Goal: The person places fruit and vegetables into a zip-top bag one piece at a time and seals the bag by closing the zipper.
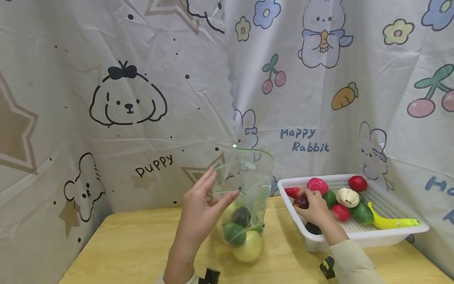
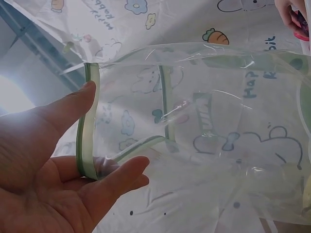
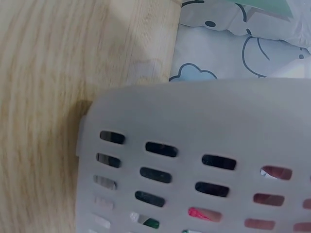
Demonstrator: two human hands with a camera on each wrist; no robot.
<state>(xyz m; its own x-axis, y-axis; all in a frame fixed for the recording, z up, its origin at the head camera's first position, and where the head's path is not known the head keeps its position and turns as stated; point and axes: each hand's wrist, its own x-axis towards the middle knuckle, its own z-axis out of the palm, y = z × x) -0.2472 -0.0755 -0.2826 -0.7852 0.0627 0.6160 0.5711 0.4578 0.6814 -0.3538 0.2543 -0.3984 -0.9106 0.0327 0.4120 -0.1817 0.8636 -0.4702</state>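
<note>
A clear zip bag (image 1: 264, 185) with green seal strips stands upright on the table. Inside it show a pale yellow round fruit (image 1: 249, 247), a green one (image 1: 235, 234) and a dark one (image 1: 242, 216). My left hand (image 1: 198, 209) is at the bag's mouth, thumb and fingers spread against the rim (image 2: 87, 131). To the right, my right hand (image 1: 315, 209) reaches into a white slotted basket (image 1: 386, 236) and grips a dark red round fruit (image 1: 301, 202) near its left wall. In the right wrist view, the basket wall (image 3: 194, 116) hides that hand.
The basket also holds a yellow banana (image 1: 393, 222), a cream-coloured piece (image 1: 348, 197), several red pieces and green ones. A printed curtain (image 1: 142, 157) hangs close behind the wooden table (image 1: 131, 244).
</note>
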